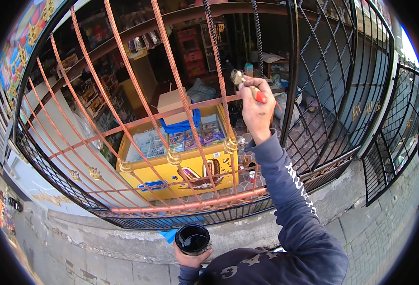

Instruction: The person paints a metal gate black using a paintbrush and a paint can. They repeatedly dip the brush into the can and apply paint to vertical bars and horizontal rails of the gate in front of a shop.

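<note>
My right hand (258,113) is raised in front of a metal window grille, fingers closed round a paintbrush (260,97) with a red-ended handle. Its bristle end points up and left, close to a twisted bar (222,85); I cannot tell if they touch. That bar is black at the top and reddish-brown lower down. Low in front of my body, my left hand (191,259) grips an open can (192,239) of glossy black paint. Bars to the left remain reddish-brown (174,80), while the diamond-patterned panel (323,71) on the right is black.
Behind the bars stands a yellow chest freezer (185,166) with a cardboard box (172,105) and a blue cloth on top. A concrete ledge (238,221) runs below the grille. A black mesh gate (392,137) juts out at the right, over paving.
</note>
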Demonstrator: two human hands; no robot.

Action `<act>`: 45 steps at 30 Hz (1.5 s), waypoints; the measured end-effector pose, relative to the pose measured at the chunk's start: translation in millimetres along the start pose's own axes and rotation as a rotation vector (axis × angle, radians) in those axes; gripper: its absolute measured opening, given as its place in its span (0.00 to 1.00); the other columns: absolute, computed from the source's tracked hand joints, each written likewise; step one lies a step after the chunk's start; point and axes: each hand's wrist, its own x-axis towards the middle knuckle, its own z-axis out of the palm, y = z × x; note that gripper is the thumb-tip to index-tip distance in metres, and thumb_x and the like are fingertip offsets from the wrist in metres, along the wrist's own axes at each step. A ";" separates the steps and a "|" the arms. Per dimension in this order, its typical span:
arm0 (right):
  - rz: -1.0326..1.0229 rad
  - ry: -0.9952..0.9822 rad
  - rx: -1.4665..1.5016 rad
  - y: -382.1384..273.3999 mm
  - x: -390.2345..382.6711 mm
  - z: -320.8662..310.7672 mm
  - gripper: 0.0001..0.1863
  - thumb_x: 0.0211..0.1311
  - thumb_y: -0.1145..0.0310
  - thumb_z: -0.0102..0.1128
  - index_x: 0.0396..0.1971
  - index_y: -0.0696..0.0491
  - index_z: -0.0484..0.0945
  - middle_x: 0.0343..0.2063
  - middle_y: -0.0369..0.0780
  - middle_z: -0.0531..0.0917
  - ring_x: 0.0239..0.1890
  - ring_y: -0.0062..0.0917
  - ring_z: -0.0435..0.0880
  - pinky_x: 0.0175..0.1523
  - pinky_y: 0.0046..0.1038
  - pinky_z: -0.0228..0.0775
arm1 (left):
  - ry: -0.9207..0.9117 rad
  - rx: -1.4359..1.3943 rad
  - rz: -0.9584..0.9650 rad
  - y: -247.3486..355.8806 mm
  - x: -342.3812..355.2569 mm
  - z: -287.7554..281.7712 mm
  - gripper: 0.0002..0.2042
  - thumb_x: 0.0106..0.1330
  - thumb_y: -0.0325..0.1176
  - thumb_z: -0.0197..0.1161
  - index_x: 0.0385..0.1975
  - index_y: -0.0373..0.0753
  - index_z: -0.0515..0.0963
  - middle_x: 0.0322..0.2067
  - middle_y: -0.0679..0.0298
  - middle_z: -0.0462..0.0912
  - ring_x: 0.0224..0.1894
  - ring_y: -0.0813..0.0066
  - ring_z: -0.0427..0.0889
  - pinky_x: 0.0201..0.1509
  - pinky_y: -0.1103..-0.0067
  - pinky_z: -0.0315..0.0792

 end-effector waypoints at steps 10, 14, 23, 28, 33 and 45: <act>0.011 -0.103 -0.114 -1.0 1.0 -4.6 0.05 0.64 0.79 0.62 0.39 0.60 0.80 0.40 0.41 0.89 0.39 0.17 0.85 0.45 0.23 0.79 | -0.045 -0.030 -0.052 5.1 3.7 5.0 0.57 0.30 0.36 0.93 0.65 0.32 0.64 0.56 0.54 0.78 0.58 0.62 0.81 0.63 0.68 0.77; 0.012 -0.020 -0.041 -1.3 -0.3 -6.2 0.04 0.63 0.77 0.65 0.36 0.60 0.81 0.39 0.41 0.89 0.39 0.19 0.86 0.46 0.25 0.79 | -0.039 -0.045 -0.004 0.9 5.6 6.2 0.57 0.30 0.36 0.93 0.65 0.32 0.64 0.57 0.53 0.78 0.58 0.62 0.80 0.63 0.68 0.76; -0.064 -0.183 -0.233 -15.9 16.5 1.6 0.04 0.61 0.77 0.63 0.35 0.60 0.82 0.36 0.40 0.90 0.36 0.18 0.87 0.45 0.25 0.80 | -0.017 -0.020 0.006 -2.5 5.6 6.5 0.57 0.29 0.37 0.93 0.64 0.32 0.64 0.55 0.52 0.79 0.57 0.61 0.81 0.63 0.67 0.76; -0.224 -0.178 -0.191 -47.6 52.7 20.2 0.05 0.61 0.75 0.68 0.36 0.58 0.82 0.36 0.43 0.91 0.35 0.20 0.89 0.43 0.25 0.80 | 0.027 -0.012 0.042 -1.6 4.1 6.4 0.57 0.29 0.37 0.93 0.64 0.32 0.64 0.55 0.52 0.79 0.56 0.61 0.82 0.62 0.67 0.77; -0.772 -0.360 -0.488 -83.8 128.4 62.8 0.08 0.56 0.69 0.68 0.34 0.55 0.81 0.33 0.46 0.88 0.36 0.44 0.88 0.45 0.39 0.81 | 0.064 -0.080 0.032 -10.1 1.7 3.1 0.56 0.28 0.36 0.93 0.64 0.32 0.65 0.55 0.52 0.79 0.56 0.61 0.82 0.61 0.68 0.78; -0.861 -0.511 -0.899 -135.3 175.1 94.9 0.13 0.55 0.65 0.70 0.32 0.60 0.81 0.25 0.53 0.84 0.31 0.50 0.86 0.36 0.43 0.78 | 0.116 -0.040 0.003 -18.1 -2.4 -6.0 0.56 0.28 0.38 0.92 0.64 0.32 0.66 0.54 0.51 0.80 0.56 0.58 0.81 0.62 0.67 0.76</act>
